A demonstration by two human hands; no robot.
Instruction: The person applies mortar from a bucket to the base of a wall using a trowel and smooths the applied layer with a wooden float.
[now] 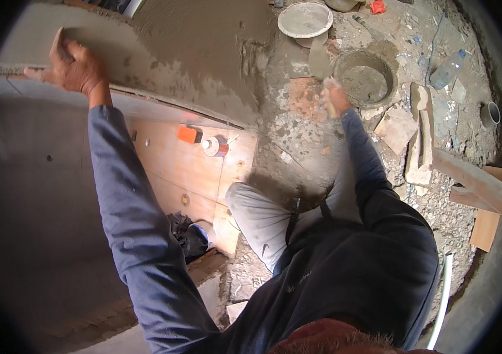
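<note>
My left hand [77,71] rests at the edge of a mortar-coated ledge [204,71] at the upper left, thumb and index finger spread apart. My right hand [336,97], slightly blurred, grips the handle of a trowel [318,62], its blade pointing up beside a round bucket of wet mortar [363,82]. A white-rimmed bucket [305,22] stands just beyond the blade.
Below the ledge, tan boards [162,165] hold an orange object [187,134] and a white container [214,147]. To the right lie a plastic bottle [447,69], broken tiles [395,130], planks [469,177], a short grey pipe [490,115] and a long white pipe [443,295] on rubble.
</note>
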